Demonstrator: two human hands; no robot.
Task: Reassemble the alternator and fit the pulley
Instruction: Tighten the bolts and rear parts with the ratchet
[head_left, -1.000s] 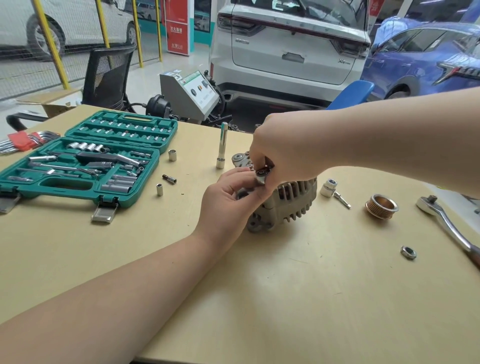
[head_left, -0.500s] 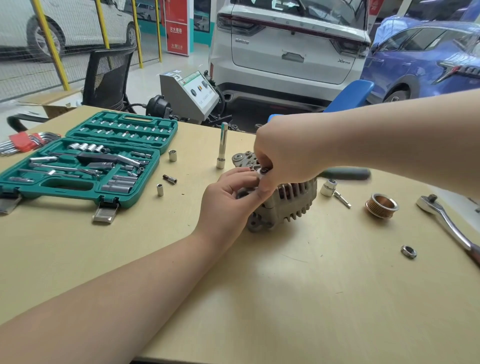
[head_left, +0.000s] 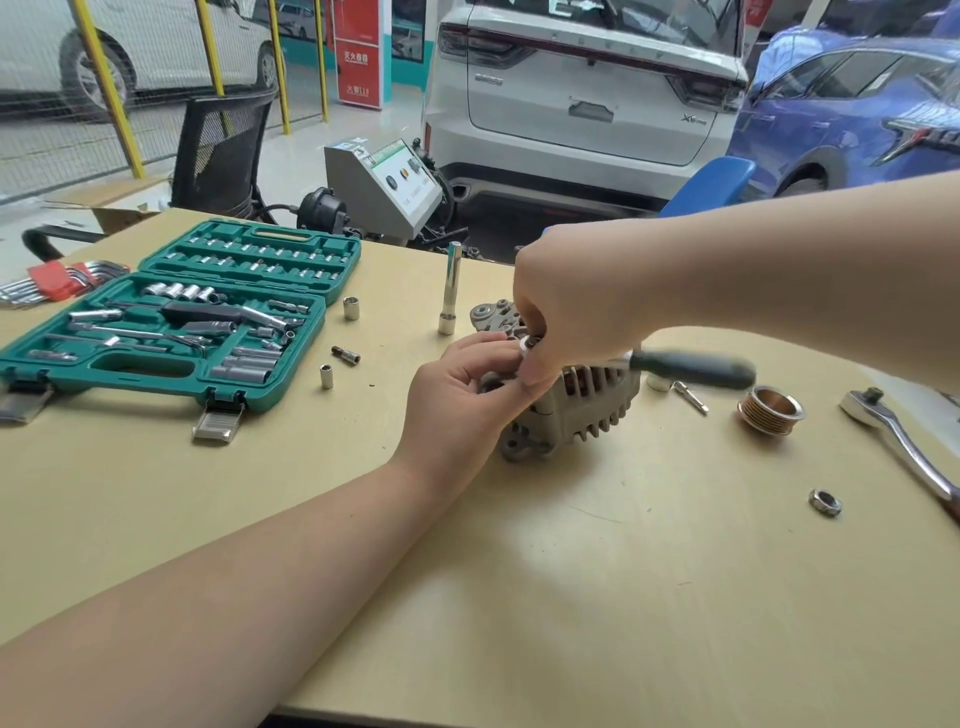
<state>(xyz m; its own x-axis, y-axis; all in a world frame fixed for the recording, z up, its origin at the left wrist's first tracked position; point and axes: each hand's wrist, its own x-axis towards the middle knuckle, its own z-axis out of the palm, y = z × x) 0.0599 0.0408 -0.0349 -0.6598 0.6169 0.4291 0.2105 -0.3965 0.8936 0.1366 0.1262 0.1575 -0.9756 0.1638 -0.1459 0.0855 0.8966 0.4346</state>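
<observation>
The grey finned alternator (head_left: 576, 410) stands on the wooden table (head_left: 597, 571) at the middle. My left hand (head_left: 457, 400) grips its near-left side, fingers curled over the top. My right hand (head_left: 566, 317) sits over the top of the alternator and pinches the silver head of a small ratchet (head_left: 691, 368); its dark green handle sticks out to the right, blurred. The ribbed copper-coloured pulley (head_left: 770, 410) lies to the right of the alternator. A loose nut (head_left: 825, 502) lies nearer the front right.
An open green socket case (head_left: 171, 322) fills the left of the table, hex keys (head_left: 57, 280) behind it. Loose sockets (head_left: 351, 307), a bit (head_left: 346, 355) and an upright long socket (head_left: 451, 288) stand left of the alternator. A large chrome ratchet (head_left: 904, 441) lies at the right edge.
The ratchet's dark handle has swung into sight from behind my right hand and now points further right. My left hand and the alternator have stayed put.
</observation>
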